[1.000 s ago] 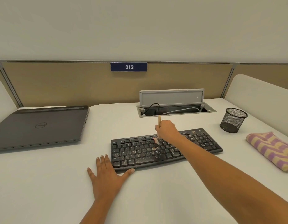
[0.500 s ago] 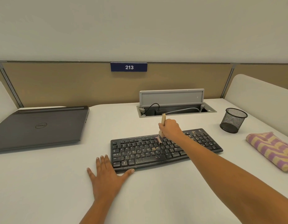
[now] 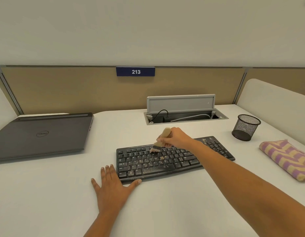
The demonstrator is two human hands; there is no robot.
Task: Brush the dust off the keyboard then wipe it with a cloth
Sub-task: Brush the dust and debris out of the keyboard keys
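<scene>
Most dust (image 3: pixel 162 158) sits mid-keys on the keyboard (image 3: pixel 182 164), near the front edge of the bench (image 3: pixel 45 202). The right hand (image 3: pixel 176 137) grips the brush (image 3: pixel 159 142), bristles on the top row; the left hand (image 3: pixel 112 187) lies flat against the keyboard's front-left corner. Sweep lightly, row by row.

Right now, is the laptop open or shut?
Shut. The laptop lies flat on the desk with its lid down and the logo facing up; no screen or keys show.
</scene>
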